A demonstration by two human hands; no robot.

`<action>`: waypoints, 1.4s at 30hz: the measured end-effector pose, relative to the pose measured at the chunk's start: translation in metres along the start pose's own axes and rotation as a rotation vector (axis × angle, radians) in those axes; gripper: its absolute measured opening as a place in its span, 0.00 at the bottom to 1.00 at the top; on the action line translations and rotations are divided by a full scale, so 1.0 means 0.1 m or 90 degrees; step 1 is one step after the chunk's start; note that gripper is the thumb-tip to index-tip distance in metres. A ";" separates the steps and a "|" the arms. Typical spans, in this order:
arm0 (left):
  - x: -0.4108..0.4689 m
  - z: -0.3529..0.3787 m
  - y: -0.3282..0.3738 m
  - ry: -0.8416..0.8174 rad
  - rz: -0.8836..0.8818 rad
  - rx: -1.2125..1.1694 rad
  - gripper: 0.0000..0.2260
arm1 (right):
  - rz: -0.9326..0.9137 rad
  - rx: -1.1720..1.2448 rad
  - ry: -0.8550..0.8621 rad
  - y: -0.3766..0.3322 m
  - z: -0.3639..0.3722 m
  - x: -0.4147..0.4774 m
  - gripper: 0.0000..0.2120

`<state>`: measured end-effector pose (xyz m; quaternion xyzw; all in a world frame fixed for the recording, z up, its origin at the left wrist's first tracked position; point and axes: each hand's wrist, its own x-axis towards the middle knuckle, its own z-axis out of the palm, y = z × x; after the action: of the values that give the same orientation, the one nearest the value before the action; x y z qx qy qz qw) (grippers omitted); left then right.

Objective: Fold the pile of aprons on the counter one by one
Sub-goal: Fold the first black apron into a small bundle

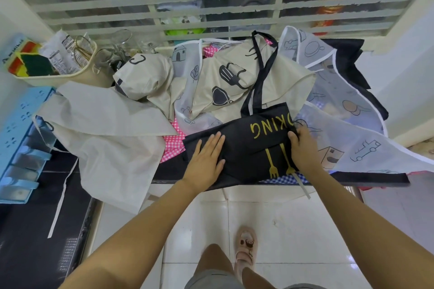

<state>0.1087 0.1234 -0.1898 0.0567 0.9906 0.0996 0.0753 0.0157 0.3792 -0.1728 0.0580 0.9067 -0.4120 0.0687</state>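
Person stands at the desk (375, 181), both arms reaching forward

- black apron (244, 148): lies at the near edge of the desk, centre, already doubled into a broad band; gold letters and two gold forks face up; its black neck strap (263, 73) trails away over the heap behind
- left hand (206, 159): flat, fingers straight and close together, palm pressing on the left part of the black apron
- right hand (303, 150): at the apron's right edge, thumb on top of the cloth, fingers curled round the edge, gripping it
- heap of aprons behind and around: cream printed apron (234, 77) bunched in the middle; sheer white apron (352, 129) with line drawings spread to the right, its corner overlapping the black one; plain beige apron (112, 143) hanging off the left end, its ties dangling toward the floor
- pink check cloth (173, 148) shows beneath, just left of the black apron; blue check cloth (281, 179) peeks out under its near edge
- far left: cream basket (70, 77) with packets and a sponge, glass jars (122, 40) beside it, blue rack (18, 148) lower down
- pale tiled floor (293, 230) below, one sandalled foot (246, 248) on it
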 end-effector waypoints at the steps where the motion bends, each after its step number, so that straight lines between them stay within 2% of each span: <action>1: 0.04 -0.01 -0.03 -0.010 0.002 -0.009 0.28 | 0.011 -0.017 0.002 0.00 0.02 0.00 0.11; 4: 0.14 -0.01 0.03 -0.016 -0.014 -0.072 0.25 | -0.028 -0.083 0.047 -0.04 0.01 -0.01 0.10; 6: 0.17 -0.02 0.16 0.041 -0.061 -0.135 0.23 | -0.078 -0.094 0.098 -0.06 -0.04 -0.02 0.12; 7: 0.20 -0.03 0.23 0.075 -0.083 -0.159 0.22 | -0.064 -0.086 0.087 -0.07 -0.07 -0.01 0.16; 9: 0.28 -0.07 0.34 0.125 -0.102 -0.153 0.21 | 0.015 -0.060 -0.014 -0.07 -0.12 0.03 0.22; 11: 0.38 -0.13 0.40 0.142 -0.093 -0.129 0.22 | 0.065 -0.049 -0.113 -0.05 -0.15 0.06 0.17; 13: 0.48 -0.18 0.46 0.139 -0.073 -0.126 0.22 | 0.088 0.010 -0.150 -0.07 -0.22 0.06 0.11; 15: 0.51 -0.20 0.55 0.129 -0.058 -0.115 0.22 | 0.099 0.106 -0.158 -0.09 -0.30 0.09 0.13; 17: 0.49 -0.17 0.68 0.101 -0.046 -0.113 0.31 | 0.070 0.111 -0.141 -0.12 -0.37 0.12 0.16; 19: 0.49 -0.08 0.80 0.063 -0.049 -0.112 0.35 | 0.038 0.062 -0.129 -0.10 -0.44 0.15 0.15; 22: 0.51 0.09 0.90 0.032 -0.096 -0.101 0.36 | 0.034 0.066 -0.227 -0.14 -0.56 0.18 0.16; 25: 0.50 0.23 0.87 0.037 -0.139 -0.110 0.38 | 0.012 -0.009 -0.306 -0.16 -0.61 0.20 0.17; 28: 0.52 0.26 0.85 0.063 -0.148 -0.121 0.37 | -0.053 -0.104 -0.253 -0.26 -0.63 0.13 0.14; 30: 0.54 0.26 0.84 0.068 -0.147 -0.140 0.39 | -0.087 -0.105 -0.232 -0.44 -0.61 0.01 0.11; 32: 0.55 0.25 0.79 0.072 -0.147 -0.250 0.36 | -0.112 -0.085 -0.232 -0.65 -0.57 -0.15 0.11; 33: 0.55 0.20 0.77 0.075 -0.156 -0.356 0.30 | -0.131 -0.082 -0.229 -0.74 -0.53 -0.22 0.12; 35: 0.50 0.01 0.71 0.095 -0.201 -0.637 0.17 | -0.171 -0.081 -0.218 -0.94 -0.44 -0.35 0.12; 36: 0.46 -0.12 0.69 0.103 -0.243 -0.790 0.15 | -0.189 -0.080 -0.220 -1.02 -0.39 -0.43 0.13; 39: 0.26 -0.41 0.49 0.114 -0.371 -1.131 0.16 | -0.248 0.007 -0.339 -1.28 -0.26 -0.65 0.19; 41: 0.16 -0.49 0.25 0.148 -0.450 -1.236 0.20 | -0.288 -0.029 -0.455 -1.31 -0.07 -0.72 0.20; 42: 0.13 -0.50 0.11 0.164 -0.486 -1.250 0.23 | -0.314 -0.087 -0.477 -1.25 0.07 -0.71 0.18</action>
<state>0.0886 0.1267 -0.1412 -0.3550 0.4282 0.8310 0.0088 0.0655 0.2894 -0.0729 -0.3173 0.8312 -0.3480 0.2955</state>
